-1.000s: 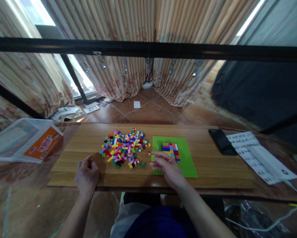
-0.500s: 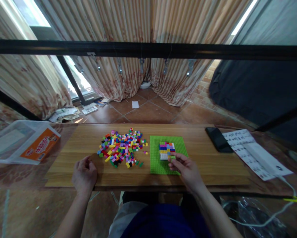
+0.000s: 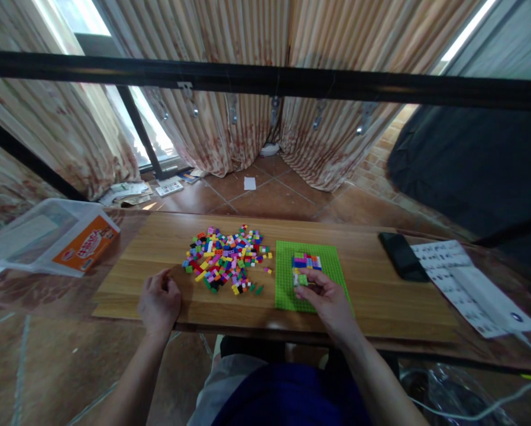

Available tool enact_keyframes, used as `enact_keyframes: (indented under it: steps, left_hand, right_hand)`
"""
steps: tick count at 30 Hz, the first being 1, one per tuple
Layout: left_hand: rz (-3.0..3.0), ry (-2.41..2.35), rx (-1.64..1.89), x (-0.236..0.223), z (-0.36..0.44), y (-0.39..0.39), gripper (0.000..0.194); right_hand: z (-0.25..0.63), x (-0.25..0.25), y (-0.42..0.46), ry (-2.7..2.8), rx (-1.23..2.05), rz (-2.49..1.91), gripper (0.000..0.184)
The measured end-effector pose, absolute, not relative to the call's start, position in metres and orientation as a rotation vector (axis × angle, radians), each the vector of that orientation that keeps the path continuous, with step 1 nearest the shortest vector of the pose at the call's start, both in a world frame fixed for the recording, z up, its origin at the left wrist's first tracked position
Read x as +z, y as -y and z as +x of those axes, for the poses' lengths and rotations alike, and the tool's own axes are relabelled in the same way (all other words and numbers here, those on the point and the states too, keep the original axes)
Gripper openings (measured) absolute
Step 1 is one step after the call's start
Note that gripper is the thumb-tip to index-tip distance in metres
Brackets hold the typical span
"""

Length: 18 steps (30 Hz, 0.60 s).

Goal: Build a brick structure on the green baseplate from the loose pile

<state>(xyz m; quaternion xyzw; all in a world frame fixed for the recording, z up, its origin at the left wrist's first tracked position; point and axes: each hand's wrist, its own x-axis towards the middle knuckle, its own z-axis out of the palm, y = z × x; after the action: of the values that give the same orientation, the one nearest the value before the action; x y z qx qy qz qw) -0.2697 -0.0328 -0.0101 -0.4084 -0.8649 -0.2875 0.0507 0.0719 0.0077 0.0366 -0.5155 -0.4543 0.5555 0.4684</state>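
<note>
Bricks (image 3: 225, 260) of many colours lie loose to the left of the green baseplate (image 3: 284, 287), spread low, which probably makes single pieces easy to spot and pick. From the head view, the one angle on offer, a multicoloured brick block (image 3: 307, 261) sits on the baseplate, around its middle. Over the block's near part, the right hand (image 3: 301, 285) pinches a light green brick (image 3: 302, 278), thumb and fingertips closed on it; I judge that grip chosen for fine positioning, though I cannot tell whether brick and block touch. Well left of the baseplate, the left hand (image 3: 160, 300) rests on the wooden board (image 3: 381, 307), fingers loosely curled; no piece shows, but its inside is hidden. It seems parked there to steady the body. Right of the baseplate lies a dark phone (image 3: 402, 256), apparently kept out of the working area.
</note>
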Motion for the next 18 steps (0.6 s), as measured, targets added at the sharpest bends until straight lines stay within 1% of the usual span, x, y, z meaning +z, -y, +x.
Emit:
enact_keyframes:
  steps: [6,10,13,16,18]
  left_hand:
    - [-1.237,2.636,-0.860,-0.010,-0.270,0.032,0.035]
    - [-1.220,2.657,-0.840,-0.009,-0.269,0.032,0.035]
    - [-1.231,2.649,-0.829,-0.009,-0.270,0.032,0.036]
    - [-1.241,2.642,-0.845,-0.009,-0.270,0.032,0.036]
    - [-1.234,2.647,-0.857,-0.008,-0.269,0.032,0.036]
  right_hand:
    - [0.093,0.031,-0.019,1.158,1.190,-1.397,0.047]
    - [0.106,0.022,-0.032,1.293,0.953,-1.464,0.046]
    - [0.115,0.019,-0.046,1.438,0.780,-1.528,0.038]
    - [0.122,0.021,-0.063,1.595,0.691,-1.572,0.025]
    - [0.125,0.024,-0.073,1.712,0.657,-1.595,0.022]
